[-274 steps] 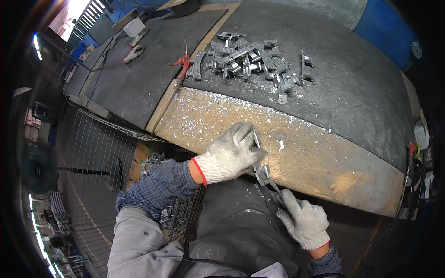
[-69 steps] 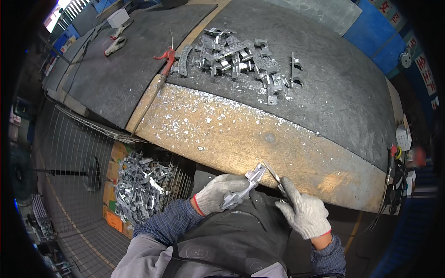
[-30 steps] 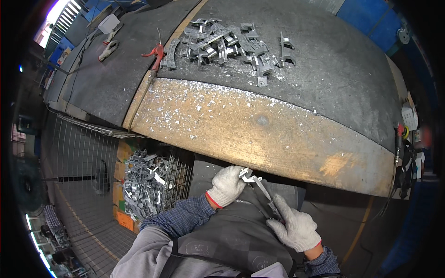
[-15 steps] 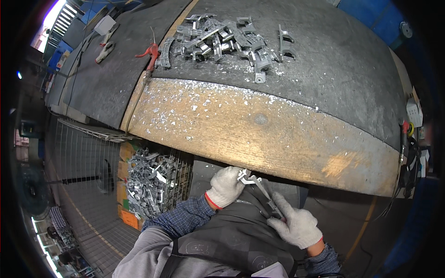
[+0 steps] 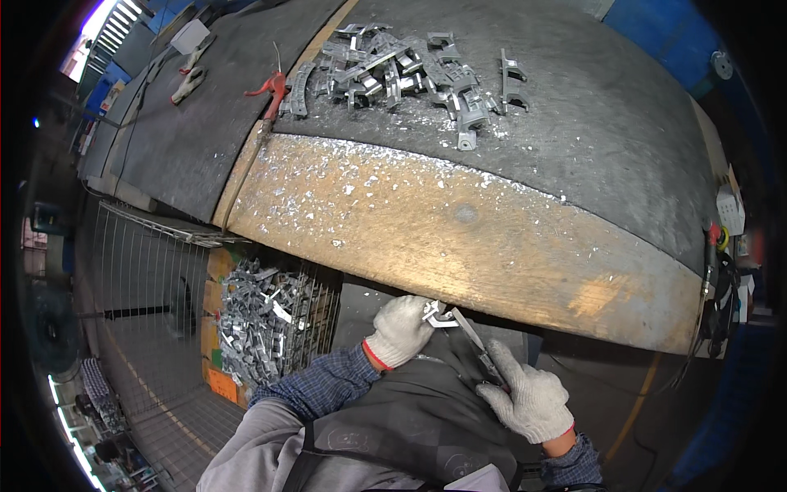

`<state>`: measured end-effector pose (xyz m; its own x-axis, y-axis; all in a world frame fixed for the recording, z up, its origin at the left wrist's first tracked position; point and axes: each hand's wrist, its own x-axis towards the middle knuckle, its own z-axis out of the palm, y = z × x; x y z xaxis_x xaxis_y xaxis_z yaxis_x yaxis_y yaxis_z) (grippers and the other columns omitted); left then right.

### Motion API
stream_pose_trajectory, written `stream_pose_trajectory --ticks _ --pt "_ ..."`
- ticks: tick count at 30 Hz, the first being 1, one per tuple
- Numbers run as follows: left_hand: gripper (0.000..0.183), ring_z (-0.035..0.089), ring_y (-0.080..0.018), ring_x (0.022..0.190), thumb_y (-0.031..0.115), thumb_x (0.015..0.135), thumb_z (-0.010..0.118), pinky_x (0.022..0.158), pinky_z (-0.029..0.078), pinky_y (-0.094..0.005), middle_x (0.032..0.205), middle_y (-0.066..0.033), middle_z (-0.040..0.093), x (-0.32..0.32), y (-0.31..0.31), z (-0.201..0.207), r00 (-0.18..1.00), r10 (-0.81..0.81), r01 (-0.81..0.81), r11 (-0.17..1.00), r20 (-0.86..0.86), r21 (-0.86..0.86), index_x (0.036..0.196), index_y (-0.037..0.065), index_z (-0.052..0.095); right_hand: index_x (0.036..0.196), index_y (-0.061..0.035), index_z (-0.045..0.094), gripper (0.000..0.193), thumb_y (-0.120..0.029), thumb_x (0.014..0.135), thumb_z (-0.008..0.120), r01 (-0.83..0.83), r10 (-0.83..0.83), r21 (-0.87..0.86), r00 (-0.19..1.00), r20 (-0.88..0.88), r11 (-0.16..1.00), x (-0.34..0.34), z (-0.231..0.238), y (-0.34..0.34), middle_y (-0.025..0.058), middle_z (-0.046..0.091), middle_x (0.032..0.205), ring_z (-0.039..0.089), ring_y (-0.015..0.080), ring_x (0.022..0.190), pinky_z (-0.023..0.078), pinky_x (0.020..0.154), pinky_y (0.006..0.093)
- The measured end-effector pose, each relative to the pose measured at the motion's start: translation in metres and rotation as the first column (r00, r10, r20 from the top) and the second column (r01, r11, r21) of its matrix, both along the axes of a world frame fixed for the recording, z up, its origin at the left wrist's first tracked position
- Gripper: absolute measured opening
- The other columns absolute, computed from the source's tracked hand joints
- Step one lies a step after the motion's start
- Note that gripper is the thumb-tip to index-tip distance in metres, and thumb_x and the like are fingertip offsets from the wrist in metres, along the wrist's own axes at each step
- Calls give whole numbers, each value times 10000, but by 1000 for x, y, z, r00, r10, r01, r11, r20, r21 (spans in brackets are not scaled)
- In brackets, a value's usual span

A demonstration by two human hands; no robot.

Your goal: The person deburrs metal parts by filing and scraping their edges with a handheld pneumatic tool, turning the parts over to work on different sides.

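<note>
My left hand (image 5: 399, 330), in a white knit glove with a red cuff, grips a small grey metal bracket (image 5: 434, 314) just below the workbench's front edge. My right hand (image 5: 529, 400), also gloved, holds a slim metal file (image 5: 475, 348) whose tip touches the bracket. Both hands sit close to my dark apron. On the far part of the bench lies a pile of several similar metal brackets (image 5: 402, 70).
The wooden bench edge (image 5: 459, 238) is strewn with metal shavings. A wire basket (image 5: 262, 324) full of metal parts stands on the floor at my left. Red-handled pliers (image 5: 270, 86) lie on the dark mat. Tools hang at the bench's right end (image 5: 721, 279).
Since the earliest frame my hands have dropped from the bench top to below its edge. Over the last second they stay there, the file shifting slightly against the bracket.
</note>
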<state>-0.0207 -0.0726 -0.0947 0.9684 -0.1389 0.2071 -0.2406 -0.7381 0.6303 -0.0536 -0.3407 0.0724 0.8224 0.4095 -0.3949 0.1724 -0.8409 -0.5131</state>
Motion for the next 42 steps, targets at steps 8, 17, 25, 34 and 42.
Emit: stream_pose_trajectory --ticks 8,17,25,34,42 --pt "148 702 -357 722 236 992 798 651 559 -447 821 -129 695 0 0 3 998 -5 4 1000 67 14 991 95 756 1671 -170 476 769 -508 1031 734 -6 6 29 1000 -24 1000 20 -8 10 231 759 834 777 417 732 620 641 514" --pt "209 813 -311 966 161 1074 694 841 650 -408 1054 -163 816 8 16 89 964 -210 178 965 -165 -191 1182 4 779 1634 -40 508 815 -395 971 822 208 -233 156 958 165 966 24 -2 14 235 799 991 793 419 818 639 719 486" --pt "351 751 -265 1277 86 1104 672 1079 602 -357 1374 -194 766 57 16 138 982 -43 -10 960 -184 -280 1443 -6 687 1626 -12 508 853 -350 927 862 118 -187 250 944 271 961 15 11 2 187 817 1075 809 369 897 654 770 451" --pt "372 812 -318 1143 43 1061 702 955 652 -380 1318 -213 781 55 21 132 990 -127 108 964 -63 -243 1432 22 694 1645 -69 491 793 -407 995 794 -19 -6 143 985 174 989 36 9 17 209 805 1003 795 403 830 642 704 471" --pt "389 815 -342 1119 -1 1030 694 940 647 -390 1295 -226 781 49 10 126 999 -43 46 972 18 -232 1418 -12 686 1660 -59 463 789 -397 1017 771 128 -141 87 976 169 988 18 8 47 224 755 808 761 414 678 618 623 507"
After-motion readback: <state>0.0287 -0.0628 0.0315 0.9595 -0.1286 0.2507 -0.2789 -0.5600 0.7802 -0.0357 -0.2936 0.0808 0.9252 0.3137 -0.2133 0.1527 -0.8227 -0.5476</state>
